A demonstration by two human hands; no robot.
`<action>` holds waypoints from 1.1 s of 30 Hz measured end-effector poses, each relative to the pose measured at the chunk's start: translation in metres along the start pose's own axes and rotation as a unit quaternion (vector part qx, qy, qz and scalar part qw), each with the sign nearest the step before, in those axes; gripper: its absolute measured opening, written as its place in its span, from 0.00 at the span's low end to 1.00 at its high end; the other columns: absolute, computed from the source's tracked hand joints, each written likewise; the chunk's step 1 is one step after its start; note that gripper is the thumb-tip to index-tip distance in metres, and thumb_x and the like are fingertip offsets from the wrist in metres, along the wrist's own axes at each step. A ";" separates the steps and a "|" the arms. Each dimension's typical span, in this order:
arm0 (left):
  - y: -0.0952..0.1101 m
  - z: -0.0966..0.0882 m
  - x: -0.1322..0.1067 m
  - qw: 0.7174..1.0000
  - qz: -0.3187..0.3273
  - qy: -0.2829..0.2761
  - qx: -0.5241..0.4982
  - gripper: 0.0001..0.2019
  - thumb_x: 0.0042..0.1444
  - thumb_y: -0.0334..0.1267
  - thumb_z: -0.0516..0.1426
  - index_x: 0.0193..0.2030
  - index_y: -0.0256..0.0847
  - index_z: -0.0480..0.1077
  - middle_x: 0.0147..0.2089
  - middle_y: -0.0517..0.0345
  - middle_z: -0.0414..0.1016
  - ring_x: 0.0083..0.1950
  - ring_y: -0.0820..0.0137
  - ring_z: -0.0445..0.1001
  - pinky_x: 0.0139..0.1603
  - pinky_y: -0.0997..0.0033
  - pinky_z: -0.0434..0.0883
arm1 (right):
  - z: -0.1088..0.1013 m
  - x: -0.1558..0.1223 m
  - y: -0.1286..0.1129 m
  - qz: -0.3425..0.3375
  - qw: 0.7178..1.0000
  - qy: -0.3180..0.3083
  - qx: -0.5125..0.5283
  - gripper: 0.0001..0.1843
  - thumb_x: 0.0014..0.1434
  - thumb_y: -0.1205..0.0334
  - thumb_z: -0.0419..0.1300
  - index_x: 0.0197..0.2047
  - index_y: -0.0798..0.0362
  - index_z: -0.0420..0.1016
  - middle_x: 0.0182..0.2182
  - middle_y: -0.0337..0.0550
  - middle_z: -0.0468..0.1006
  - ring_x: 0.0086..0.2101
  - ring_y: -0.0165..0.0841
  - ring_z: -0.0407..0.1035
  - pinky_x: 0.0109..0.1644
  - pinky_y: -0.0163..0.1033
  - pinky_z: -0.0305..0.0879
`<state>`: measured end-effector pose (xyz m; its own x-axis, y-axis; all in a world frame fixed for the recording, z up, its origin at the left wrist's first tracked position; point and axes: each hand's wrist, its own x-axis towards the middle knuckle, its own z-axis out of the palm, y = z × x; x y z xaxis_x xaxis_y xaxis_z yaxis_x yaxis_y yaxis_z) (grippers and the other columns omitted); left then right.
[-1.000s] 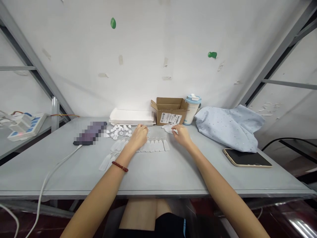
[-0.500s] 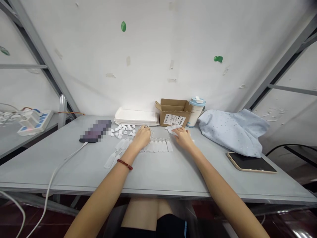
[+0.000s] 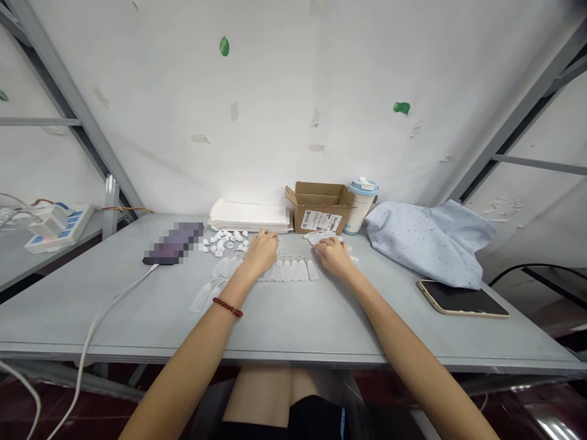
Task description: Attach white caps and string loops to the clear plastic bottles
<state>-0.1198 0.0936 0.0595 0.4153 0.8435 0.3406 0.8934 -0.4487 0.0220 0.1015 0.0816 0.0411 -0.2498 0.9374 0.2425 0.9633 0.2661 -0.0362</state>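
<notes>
My left hand (image 3: pixel 263 250) is closed over the left part of a row of whitish translucent tags (image 3: pixel 298 271) with thin cords at their tops. Its fingertips face away from me, so what they hold is hidden. My right hand (image 3: pixel 334 255) bends its fingers down at a small pile of similar pale pieces (image 3: pixel 317 236) in front of the cardboard box. Whether a piece is pinched there cannot be made out. More tags lie left of my left hand, one larger tag (image 3: pixel 200 298) nearest me. Small white plastic caps (image 3: pixel 221 250) are scattered behind them.
Along the wall stand a stack of white sheets or trays (image 3: pixel 250 217), an open cardboard box (image 3: pixel 320 211) and a lidded cup (image 3: pixel 362 208). A bluish cloth (image 3: pixel 422 241) and a phone (image 3: pixel 463 299) lie right. A dark blurred device (image 3: pixel 174 243) with a white cable lies left.
My right hand has shifted slightly left, its fingers more bent beside the pale pile. My left hand stays at the tag row. The whole view has shifted a little.
</notes>
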 end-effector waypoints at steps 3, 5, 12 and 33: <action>0.000 0.000 0.001 0.998 0.001 0.053 -0.041 0.22 0.48 0.19 0.47 0.47 0.32 0.72 0.53 0.47 0.71 0.54 0.55 0.63 0.51 0.57 0.65 | 0.001 0.000 0.000 -0.005 1.000 -0.002 0.005 0.19 0.62 0.68 0.47 0.49 0.50 0.74 0.52 0.51 0.72 0.53 0.47 0.57 0.52 0.54 0.52; -0.001 0.000 0.002 0.993 0.000 0.092 -0.073 0.24 0.47 0.18 0.47 0.49 0.33 0.71 0.54 0.48 0.71 0.55 0.57 0.62 0.53 0.57 0.65 | 0.001 0.000 0.000 -0.008 1.000 0.001 0.010 0.19 0.61 0.69 0.47 0.48 0.50 0.75 0.50 0.51 0.73 0.52 0.47 0.58 0.52 0.55 0.52; 0.000 -0.007 0.004 0.955 -0.012 0.213 -0.204 0.23 0.49 0.19 0.44 0.47 0.34 0.72 0.52 0.51 0.73 0.54 0.63 0.66 0.57 0.58 0.65 | -0.001 0.001 -0.002 -0.008 0.996 0.059 0.060 0.17 0.57 0.73 0.50 0.45 0.52 0.75 0.43 0.52 0.76 0.48 0.46 0.61 0.49 0.51 0.52; 0.030 -0.030 -0.006 0.723 -0.163 0.060 -0.669 0.12 0.39 0.40 0.66 0.31 0.37 0.74 0.34 0.54 0.77 0.37 0.69 0.71 0.42 0.67 0.66 | -0.021 -0.006 -0.035 0.004 0.854 0.138 0.502 0.10 0.49 0.59 0.59 0.35 0.50 0.65 0.37 0.42 0.75 0.41 0.37 0.70 0.43 0.43 0.65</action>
<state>-0.1005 0.0662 0.0868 0.1309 0.9733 0.1886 -0.0584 -0.1823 0.9815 0.0713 0.0616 0.0611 -0.0767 0.8882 0.4531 0.3600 0.4484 -0.8181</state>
